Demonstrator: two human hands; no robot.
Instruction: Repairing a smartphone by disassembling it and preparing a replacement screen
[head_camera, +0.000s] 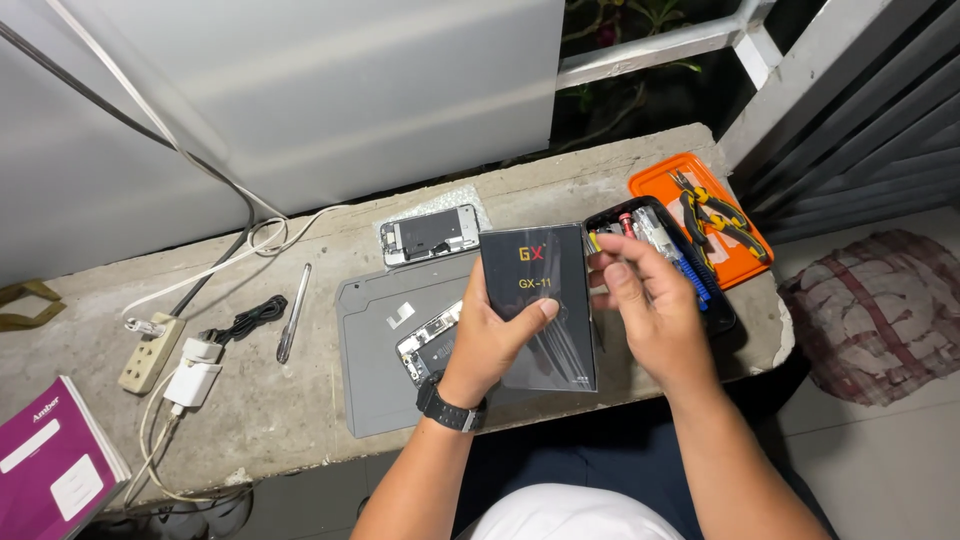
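Centrally: left hand (487, 345) grips black box (537, 300) — upright.

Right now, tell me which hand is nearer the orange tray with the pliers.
Right. The right hand hovers over the black tool case beside the orange tray; the left hand grips the black box, farther away.

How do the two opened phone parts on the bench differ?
The upper phone part lies in full view on a pale sheet beyond the grey mat; the lower phone part lies on that mat, tilted and partly hidden behind the left hand. Both show bare internals.
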